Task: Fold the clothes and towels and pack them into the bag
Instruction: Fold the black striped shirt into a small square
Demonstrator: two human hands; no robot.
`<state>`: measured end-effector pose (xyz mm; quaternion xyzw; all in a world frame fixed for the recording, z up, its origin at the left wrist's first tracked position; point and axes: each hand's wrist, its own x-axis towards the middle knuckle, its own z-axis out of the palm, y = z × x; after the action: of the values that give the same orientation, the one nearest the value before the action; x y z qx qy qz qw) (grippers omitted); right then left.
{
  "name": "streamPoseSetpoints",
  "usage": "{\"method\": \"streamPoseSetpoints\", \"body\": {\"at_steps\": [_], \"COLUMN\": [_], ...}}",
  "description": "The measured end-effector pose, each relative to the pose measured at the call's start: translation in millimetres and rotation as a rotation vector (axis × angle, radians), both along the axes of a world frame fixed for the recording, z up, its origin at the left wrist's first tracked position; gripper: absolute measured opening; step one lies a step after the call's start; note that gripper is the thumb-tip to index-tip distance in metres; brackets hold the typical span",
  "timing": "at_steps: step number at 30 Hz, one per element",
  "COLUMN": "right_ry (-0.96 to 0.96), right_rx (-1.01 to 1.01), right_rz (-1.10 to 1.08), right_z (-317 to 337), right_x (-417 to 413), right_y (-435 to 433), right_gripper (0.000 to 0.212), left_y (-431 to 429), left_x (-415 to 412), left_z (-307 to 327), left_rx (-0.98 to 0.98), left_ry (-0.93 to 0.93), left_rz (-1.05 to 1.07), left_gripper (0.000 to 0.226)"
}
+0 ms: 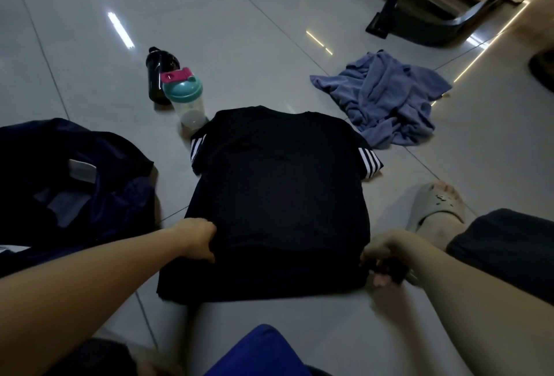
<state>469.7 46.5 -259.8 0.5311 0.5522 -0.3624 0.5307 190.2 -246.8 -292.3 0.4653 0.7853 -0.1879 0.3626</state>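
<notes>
A black T-shirt (278, 195) with white sleeve stripes lies flat on the tiled floor in front of me. My left hand (199, 239) grips its lower left edge. My right hand (383, 258) pinches the lower right edge, fingers curled round the cloth. A crumpled blue-grey towel (386, 99) lies on the floor at the back right, apart from the shirt. An open dark navy bag (72, 183) sits to the left of the shirt.
A black bottle (157, 75) and a clear shaker with teal lid and pink cap (186, 96) stand behind the shirt's left shoulder. A foot in a grey slipper (434, 210) is at the right. Black furniture legs (392, 0) stand at the back right.
</notes>
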Motion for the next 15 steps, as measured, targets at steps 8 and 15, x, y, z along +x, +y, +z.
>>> {"method": "streamPoseSetpoints", "body": {"at_steps": [8, 15], "right_ry": [0.558, 0.802], "right_rx": [0.644, 0.778], "right_rz": [0.17, 0.384], "right_z": [-4.4, -26.2], "right_x": [-79.9, -191.4], "right_y": [56.3, 146.2], "right_gripper": [0.018, 0.038], "left_y": [86.0, 193.4], "left_x": [-46.7, -139.4], "left_z": [7.7, -1.1], "left_rx": [0.242, 0.492], "left_ry": [0.101, 0.317], "left_rz": [0.112, 0.242], "left_gripper": [0.027, 0.037]}}
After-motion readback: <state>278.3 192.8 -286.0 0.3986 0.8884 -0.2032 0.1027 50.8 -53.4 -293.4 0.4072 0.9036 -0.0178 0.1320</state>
